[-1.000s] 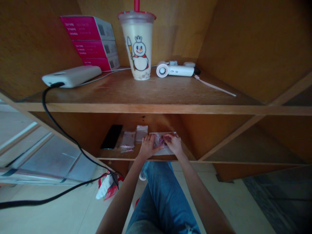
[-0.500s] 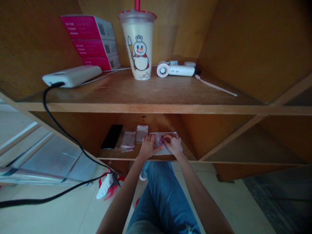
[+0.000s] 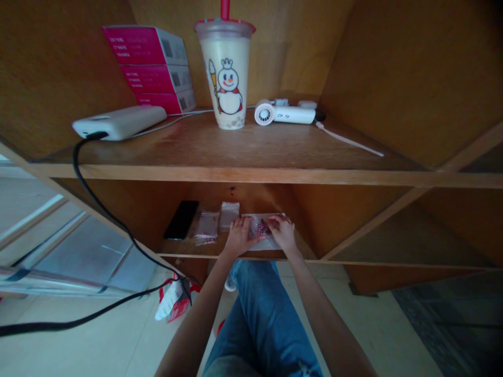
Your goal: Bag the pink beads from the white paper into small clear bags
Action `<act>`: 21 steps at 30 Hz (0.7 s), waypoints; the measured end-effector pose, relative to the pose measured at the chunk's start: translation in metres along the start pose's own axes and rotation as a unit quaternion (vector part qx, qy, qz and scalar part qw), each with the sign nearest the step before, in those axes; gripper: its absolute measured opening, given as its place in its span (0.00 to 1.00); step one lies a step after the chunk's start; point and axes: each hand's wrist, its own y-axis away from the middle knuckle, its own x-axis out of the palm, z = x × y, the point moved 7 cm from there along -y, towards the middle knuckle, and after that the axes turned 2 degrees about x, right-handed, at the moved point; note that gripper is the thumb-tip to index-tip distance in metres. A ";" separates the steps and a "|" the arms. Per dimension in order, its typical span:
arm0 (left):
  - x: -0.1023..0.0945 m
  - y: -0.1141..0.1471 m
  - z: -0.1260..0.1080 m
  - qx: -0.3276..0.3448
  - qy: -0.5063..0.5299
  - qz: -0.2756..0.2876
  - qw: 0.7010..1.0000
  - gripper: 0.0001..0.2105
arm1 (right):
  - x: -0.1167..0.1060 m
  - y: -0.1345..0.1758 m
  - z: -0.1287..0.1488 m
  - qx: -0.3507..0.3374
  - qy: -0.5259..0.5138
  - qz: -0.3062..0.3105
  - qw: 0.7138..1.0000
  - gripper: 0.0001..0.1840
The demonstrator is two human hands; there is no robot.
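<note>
On the lower shelf, a clear plastic bag (image 3: 254, 226) holds small pink and dark beads (image 3: 263, 227), lying over a white sheet (image 3: 271, 244). My left hand (image 3: 239, 239) grips the bag's left side, its thumb stretched along the near edge. Fingers of my right hand (image 3: 282, 233) are pinched together at the right of the beads; what they hold is too small to make out. Left of my hands lie a small clear bag with pinkish contents (image 3: 207, 226) and another clear bag (image 3: 229, 213).
A black phone (image 3: 181, 220) lies left of the bags. Overhead, the upper shelf (image 3: 176, 152) bears a drink cup (image 3: 226, 73), a white handheld fan (image 3: 288, 114), a white power bank (image 3: 121, 123) and pink boxes (image 3: 141, 47). A black cable (image 3: 106, 204) hangs down at left.
My right hand has shifted slightly right, uncovering more of the beads. My left hand stays on the bag. The whole view has moved a little.
</note>
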 end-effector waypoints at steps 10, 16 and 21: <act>0.001 -0.001 0.000 0.001 -0.012 -0.001 1.000 0.25 | 0.002 -0.002 -0.010 0.024 0.129 0.018 0.991 0.10; 0.002 0.000 0.001 0.004 -0.012 -0.004 1.000 0.25 | 0.002 -0.002 -0.009 0.024 0.140 0.027 0.990 0.09; 0.003 -0.001 0.002 0.004 -0.012 0.000 1.000 0.25 | 0.002 -0.004 -0.012 0.030 0.124 0.033 0.991 0.09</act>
